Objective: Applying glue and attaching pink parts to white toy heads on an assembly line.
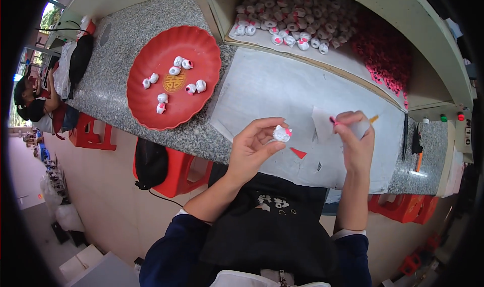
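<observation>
Between the thumb and fingers of my left hand (254, 148) is a small white cat-head figurine (281, 133) with a pink bow, held above the worktop. My right hand (357, 138) is closed around a slim pen-like tool (373, 119); its yellowish end sticks out past the knuckles. At those fingertips a small pink piece with a dark end (334, 120) shows; whether it belongs to the tool I cannot tell. Beside the right hand a white paper piece (321, 124) lies on the pale work sheet (272, 80). A red pointed scrap (298, 153) rests between my hands.
On the left, a red scalloped plate (141, 93) carries several white figurines. A shelf at the back holds a heap of white figurines (292, 14) and a pile of pink pieces (385, 55). Red stools (174, 178) stand below the granite worktop (118, 52). Another person (43, 98) sits far left.
</observation>
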Action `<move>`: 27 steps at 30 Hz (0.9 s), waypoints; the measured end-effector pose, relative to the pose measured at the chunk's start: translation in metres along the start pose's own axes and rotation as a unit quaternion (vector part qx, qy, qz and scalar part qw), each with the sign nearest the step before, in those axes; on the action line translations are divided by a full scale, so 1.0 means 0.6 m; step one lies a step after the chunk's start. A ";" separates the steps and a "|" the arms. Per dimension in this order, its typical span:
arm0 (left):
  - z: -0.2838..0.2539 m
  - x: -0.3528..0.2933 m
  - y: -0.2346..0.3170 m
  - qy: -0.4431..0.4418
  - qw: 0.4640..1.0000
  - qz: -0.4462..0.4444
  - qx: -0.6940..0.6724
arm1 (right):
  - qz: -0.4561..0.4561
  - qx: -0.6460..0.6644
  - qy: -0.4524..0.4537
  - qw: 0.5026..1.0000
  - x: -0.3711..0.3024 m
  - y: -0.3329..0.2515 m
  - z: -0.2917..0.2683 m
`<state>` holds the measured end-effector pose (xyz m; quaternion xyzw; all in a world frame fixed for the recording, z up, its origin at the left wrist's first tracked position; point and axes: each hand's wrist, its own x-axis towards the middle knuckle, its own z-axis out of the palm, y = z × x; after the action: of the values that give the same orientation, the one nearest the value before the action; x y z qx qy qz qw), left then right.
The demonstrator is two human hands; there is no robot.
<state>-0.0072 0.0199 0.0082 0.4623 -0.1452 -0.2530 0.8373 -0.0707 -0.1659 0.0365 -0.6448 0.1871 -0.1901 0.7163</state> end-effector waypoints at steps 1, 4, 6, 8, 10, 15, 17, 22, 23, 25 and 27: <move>0.001 0.000 -0.001 -0.011 1.000 -0.001 0.024 | 0.011 0.044 -0.018 0.999 -0.018 0.002 0.012; 0.000 -0.003 -0.002 -0.034 0.994 0.035 0.099 | 0.048 0.122 -0.068 0.989 -0.053 0.011 0.034; -0.001 -0.004 -0.005 -0.049 0.986 0.068 0.146 | 0.045 0.121 -0.070 0.989 -0.062 0.021 0.046; -0.004 -0.006 -0.005 -0.068 0.963 0.117 0.235 | 0.043 0.120 -0.074 0.989 -0.067 0.024 0.055; -0.002 -0.006 0.000 -0.071 0.951 0.127 0.272 | 0.047 0.107 -0.087 0.989 -0.070 0.023 0.061; 0.010 -0.005 0.011 -0.069 0.927 0.147 0.338 | 0.055 0.088 -0.068 0.992 -0.071 0.024 0.065; 0.011 -0.005 0.013 -0.074 0.912 0.163 0.370 | 0.055 0.085 -0.067 0.993 -0.070 0.025 0.065; 0.009 -0.006 0.010 -0.079 0.919 0.167 0.349 | 0.055 0.072 -0.052 0.994 -0.071 0.029 0.066; 0.008 -0.007 0.008 -0.081 0.922 0.166 0.339 | 0.055 0.072 -0.051 0.995 -0.071 0.030 0.067; 0.006 -0.009 0.005 -0.087 0.933 0.160 0.311 | 0.057 0.078 -0.053 0.994 -0.073 0.032 0.068; 0.006 -0.012 0.004 -0.092 0.942 0.154 0.284 | 0.038 0.074 -0.041 0.996 -0.076 0.041 0.073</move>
<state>-0.0145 0.0223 0.0120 0.6277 -0.3570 -0.1108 0.6829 -0.0865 -0.1024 0.0174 -0.5895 0.1677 -0.1493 0.7759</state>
